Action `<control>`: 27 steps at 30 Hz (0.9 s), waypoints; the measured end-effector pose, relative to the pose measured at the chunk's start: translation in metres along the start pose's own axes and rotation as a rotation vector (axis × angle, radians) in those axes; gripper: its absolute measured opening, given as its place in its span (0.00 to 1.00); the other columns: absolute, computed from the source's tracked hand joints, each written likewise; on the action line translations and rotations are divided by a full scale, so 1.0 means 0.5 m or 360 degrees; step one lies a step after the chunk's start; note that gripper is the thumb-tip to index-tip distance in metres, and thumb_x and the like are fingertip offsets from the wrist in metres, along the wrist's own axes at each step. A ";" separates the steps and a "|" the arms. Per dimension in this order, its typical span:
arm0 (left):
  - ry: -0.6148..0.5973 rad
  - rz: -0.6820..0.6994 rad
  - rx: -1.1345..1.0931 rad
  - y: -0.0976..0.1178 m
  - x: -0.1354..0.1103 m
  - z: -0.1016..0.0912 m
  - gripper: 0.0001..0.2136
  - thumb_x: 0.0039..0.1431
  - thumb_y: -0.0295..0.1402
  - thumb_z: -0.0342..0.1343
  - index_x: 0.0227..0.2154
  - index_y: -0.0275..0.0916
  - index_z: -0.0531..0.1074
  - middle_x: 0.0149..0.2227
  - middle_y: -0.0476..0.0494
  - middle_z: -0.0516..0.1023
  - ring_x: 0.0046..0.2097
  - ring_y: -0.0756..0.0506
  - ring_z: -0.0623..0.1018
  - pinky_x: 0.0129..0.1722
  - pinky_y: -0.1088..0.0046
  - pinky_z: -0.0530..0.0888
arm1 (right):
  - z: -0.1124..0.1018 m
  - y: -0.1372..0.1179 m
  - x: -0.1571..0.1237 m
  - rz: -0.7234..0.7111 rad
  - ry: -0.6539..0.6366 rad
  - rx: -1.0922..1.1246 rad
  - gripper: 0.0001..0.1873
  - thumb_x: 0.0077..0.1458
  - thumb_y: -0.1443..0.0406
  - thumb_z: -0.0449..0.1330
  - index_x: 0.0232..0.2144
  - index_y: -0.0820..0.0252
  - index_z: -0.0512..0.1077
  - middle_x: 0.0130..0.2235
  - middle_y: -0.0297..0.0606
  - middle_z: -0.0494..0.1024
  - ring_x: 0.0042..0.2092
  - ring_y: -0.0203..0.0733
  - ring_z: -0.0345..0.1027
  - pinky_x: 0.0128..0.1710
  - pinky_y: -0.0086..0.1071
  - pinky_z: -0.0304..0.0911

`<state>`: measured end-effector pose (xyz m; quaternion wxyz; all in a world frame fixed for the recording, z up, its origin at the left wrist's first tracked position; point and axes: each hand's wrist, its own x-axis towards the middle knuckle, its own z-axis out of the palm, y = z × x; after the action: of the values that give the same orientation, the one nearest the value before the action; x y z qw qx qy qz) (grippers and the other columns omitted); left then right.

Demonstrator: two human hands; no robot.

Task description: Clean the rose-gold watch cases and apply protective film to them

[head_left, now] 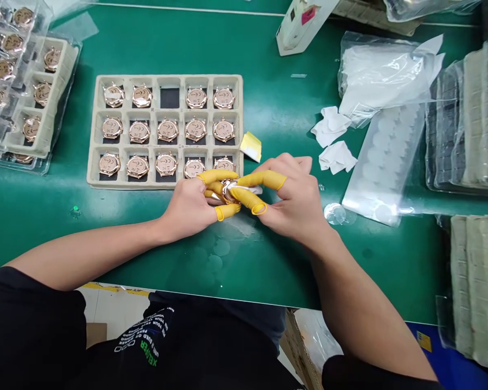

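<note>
My left hand (189, 206) and my right hand (288, 203) meet over the green mat, their fingers in yellow finger cots. Between them I hold a rose-gold watch case (229, 190), gripped by both hands and partly hidden by the fingers. A bit of white film or cloth (254, 190) shows beside it, by my right fingers. Just beyond my hands lies a beige pulp tray (166, 82) of rose-gold watch cases in dark-lined cells. One cell in its top row shows no case. A small yellow-and-white pad (251, 146) lies next to the tray, near my right hand.
A second stack of trayed watch cases (20, 92) in clear plastic sits at the left. White wipes (331, 125), a bag of white material (384, 76), and a clear moulded sheet (384, 165) lie right. Packed trays (472, 124) line the far right.
</note>
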<state>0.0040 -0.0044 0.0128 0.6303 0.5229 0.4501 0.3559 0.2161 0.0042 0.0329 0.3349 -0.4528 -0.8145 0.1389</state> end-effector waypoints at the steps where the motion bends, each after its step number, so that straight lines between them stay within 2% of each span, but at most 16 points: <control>1: 0.0010 -0.0002 -0.0001 0.000 0.000 0.000 0.28 0.48 0.30 0.74 0.55 0.38 0.78 0.41 0.46 0.87 0.40 0.46 0.88 0.45 0.70 0.87 | 0.000 0.001 0.000 -0.0008 0.0001 -0.0007 0.06 0.65 0.58 0.66 0.37 0.51 0.80 0.32 0.36 0.79 0.35 0.43 0.66 0.42 0.44 0.51; 5: 0.0005 0.0007 -0.0019 -0.001 0.001 0.000 0.28 0.48 0.30 0.74 0.54 0.38 0.79 0.41 0.46 0.87 0.40 0.46 0.88 0.45 0.70 0.87 | 0.000 0.005 0.002 -0.0135 -0.0044 0.0056 0.02 0.64 0.61 0.66 0.39 0.50 0.80 0.32 0.35 0.78 0.36 0.43 0.66 0.41 0.43 0.51; 9: 0.0023 0.0020 -0.0011 -0.001 0.001 0.000 0.26 0.48 0.31 0.74 0.53 0.39 0.80 0.40 0.46 0.87 0.40 0.46 0.88 0.44 0.71 0.87 | 0.014 0.003 0.001 -0.0069 0.0103 -0.0007 0.02 0.64 0.62 0.66 0.38 0.51 0.79 0.32 0.36 0.77 0.35 0.43 0.65 0.38 0.42 0.50; 12: 0.0035 -0.0001 0.0000 -0.001 0.001 -0.001 0.27 0.47 0.30 0.74 0.53 0.38 0.80 0.42 0.45 0.88 0.41 0.46 0.88 0.45 0.70 0.87 | 0.023 0.003 -0.004 -0.0223 0.0060 0.0100 0.01 0.64 0.63 0.66 0.38 0.52 0.79 0.31 0.35 0.77 0.34 0.42 0.65 0.37 0.41 0.51; 14: 0.0023 -0.0053 0.0008 0.000 0.000 -0.001 0.28 0.46 0.30 0.75 0.54 0.38 0.79 0.41 0.45 0.88 0.40 0.46 0.88 0.44 0.71 0.87 | 0.015 0.013 0.005 -0.0208 0.0145 0.0087 0.01 0.63 0.64 0.67 0.38 0.52 0.80 0.31 0.35 0.77 0.34 0.42 0.66 0.36 0.40 0.54; 15: 0.0032 -0.0052 0.0018 0.000 0.000 -0.001 0.28 0.47 0.32 0.75 0.53 0.39 0.79 0.40 0.45 0.88 0.40 0.46 0.88 0.43 0.72 0.87 | 0.002 0.024 0.018 -0.0134 0.0256 0.0042 0.00 0.62 0.64 0.68 0.37 0.52 0.80 0.31 0.35 0.77 0.34 0.42 0.66 0.36 0.40 0.55; 17: 0.0035 -0.0050 0.0038 0.001 -0.001 -0.001 0.26 0.48 0.33 0.75 0.52 0.40 0.80 0.41 0.45 0.88 0.39 0.47 0.88 0.44 0.72 0.88 | -0.045 0.056 0.067 0.0099 0.0565 -0.0058 0.01 0.59 0.65 0.69 0.34 0.52 0.81 0.32 0.36 0.78 0.33 0.41 0.65 0.35 0.39 0.58; 19: 0.0043 -0.0051 0.0090 0.002 -0.002 -0.001 0.25 0.49 0.34 0.74 0.52 0.40 0.80 0.39 0.46 0.88 0.38 0.48 0.87 0.44 0.70 0.88 | -0.112 0.098 0.145 0.0392 0.0855 -0.0143 0.02 0.58 0.67 0.70 0.35 0.55 0.83 0.36 0.40 0.82 0.33 0.40 0.65 0.37 0.40 0.61; 20: 0.0041 -0.0054 0.0113 0.003 -0.003 -0.001 0.25 0.49 0.34 0.74 0.52 0.41 0.80 0.39 0.46 0.88 0.37 0.47 0.87 0.45 0.69 0.88 | -0.145 0.121 0.192 0.0493 0.0933 -0.0157 0.03 0.58 0.68 0.69 0.36 0.58 0.83 0.37 0.41 0.83 0.33 0.38 0.66 0.39 0.39 0.63; 21: 0.0037 -0.0052 0.0130 0.003 -0.003 -0.001 0.25 0.49 0.34 0.74 0.53 0.41 0.80 0.39 0.46 0.88 0.38 0.47 0.88 0.46 0.67 0.88 | -0.174 0.144 0.242 0.0585 0.0890 -0.0201 0.03 0.58 0.69 0.69 0.37 0.61 0.84 0.36 0.42 0.83 0.34 0.38 0.67 0.40 0.39 0.64; 23: 0.0024 -0.0038 0.0146 0.005 -0.005 -0.002 0.25 0.50 0.34 0.74 0.53 0.41 0.80 0.40 0.46 0.88 0.41 0.46 0.88 0.49 0.65 0.88 | -0.210 0.189 0.338 0.0664 0.0660 -0.0258 0.07 0.59 0.71 0.68 0.41 0.67 0.84 0.41 0.45 0.85 0.39 0.39 0.73 0.44 0.39 0.66; 25: 0.0015 -0.0011 0.0154 0.005 -0.005 -0.003 0.24 0.51 0.34 0.73 0.52 0.42 0.80 0.41 0.45 0.88 0.43 0.45 0.88 0.50 0.63 0.88 | -0.216 0.227 0.416 0.0734 0.0524 -0.0221 0.11 0.57 0.75 0.67 0.42 0.75 0.83 0.44 0.50 0.86 0.45 0.43 0.77 0.47 0.41 0.67; 27: 0.0015 0.0003 0.0176 0.005 -0.005 -0.004 0.24 0.51 0.35 0.73 0.52 0.43 0.81 0.42 0.46 0.88 0.43 0.44 0.88 0.50 0.64 0.88 | -0.204 0.254 0.471 0.0652 0.0418 -0.0055 0.09 0.53 0.75 0.65 0.37 0.81 0.81 0.44 0.53 0.86 0.50 0.46 0.78 0.45 0.38 0.67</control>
<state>0.0014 -0.0055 0.0157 0.5980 0.5555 0.4717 0.3336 0.2804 0.2618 0.1396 0.3949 -0.6285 -0.6574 0.1300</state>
